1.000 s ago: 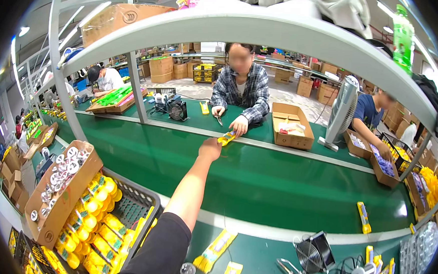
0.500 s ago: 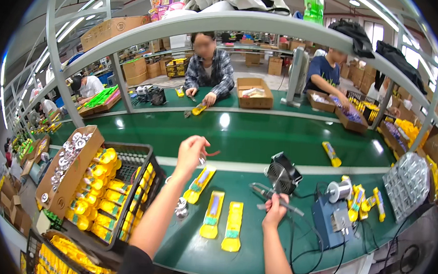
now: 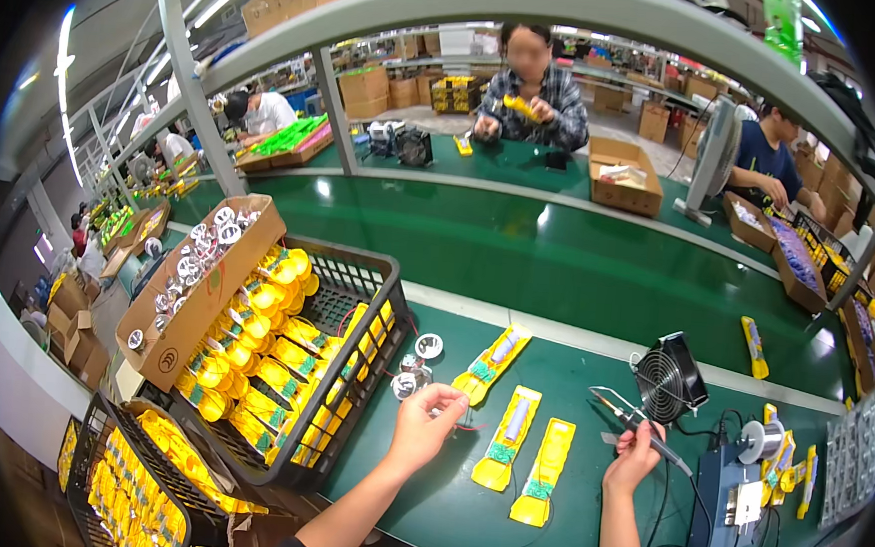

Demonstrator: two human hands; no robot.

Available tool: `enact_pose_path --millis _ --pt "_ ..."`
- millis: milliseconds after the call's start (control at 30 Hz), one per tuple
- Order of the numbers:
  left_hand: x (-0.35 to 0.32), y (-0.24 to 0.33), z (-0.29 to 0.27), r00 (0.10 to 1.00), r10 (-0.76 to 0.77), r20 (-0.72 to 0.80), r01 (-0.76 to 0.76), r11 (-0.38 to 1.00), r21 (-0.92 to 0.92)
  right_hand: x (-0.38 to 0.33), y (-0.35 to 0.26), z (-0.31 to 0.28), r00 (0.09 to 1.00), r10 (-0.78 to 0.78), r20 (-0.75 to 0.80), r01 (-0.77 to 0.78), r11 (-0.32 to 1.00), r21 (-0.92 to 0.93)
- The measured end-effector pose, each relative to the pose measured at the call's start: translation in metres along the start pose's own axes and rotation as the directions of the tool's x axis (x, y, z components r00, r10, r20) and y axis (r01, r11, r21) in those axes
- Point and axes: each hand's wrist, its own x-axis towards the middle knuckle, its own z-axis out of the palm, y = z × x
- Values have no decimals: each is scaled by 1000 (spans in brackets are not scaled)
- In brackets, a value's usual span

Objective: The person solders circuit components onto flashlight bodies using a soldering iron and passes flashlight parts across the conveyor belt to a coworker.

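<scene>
You are on a factory assembly line: a long green conveyor belt (image 3: 558,271) runs between facing workbenches where other workers (image 3: 534,84) sit. Black crates (image 3: 352,369) hold yellow parts, cardboard boxes (image 3: 623,185) stand about, and a small fan (image 3: 667,378) and a soldering iron (image 3: 639,426) mark your station.

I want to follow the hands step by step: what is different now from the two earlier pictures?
The left hand drew back from the far green conveyor, where it had stretched toward a co-worker, to the near bench, and now pinches a small wired part beside the black plastic crate. The right hand keeps its grip on the thin soldering iron. The three yellow plastic shells stayed put.
</scene>
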Motion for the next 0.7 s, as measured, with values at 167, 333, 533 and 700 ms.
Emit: enact_pose_path --millis 167,333,533,700 --pt "24 14 -6 993 111 -32 -81 867 491 1 -8 -1 996 30 80 -30 1000 -7" --pt "59 -7 -1 957 251 143 -281 690 667 -4 -9 -4 993 5 119 4 997 -74" --pt "61 -7 13 986 24 168 -134 713 689 -3 -26 12 983 32 180 -25 999 -44" --pt "47 -11 11 971 231 65 -223 765 604 -1 -37 34 959 122 256 -92 988 -127"
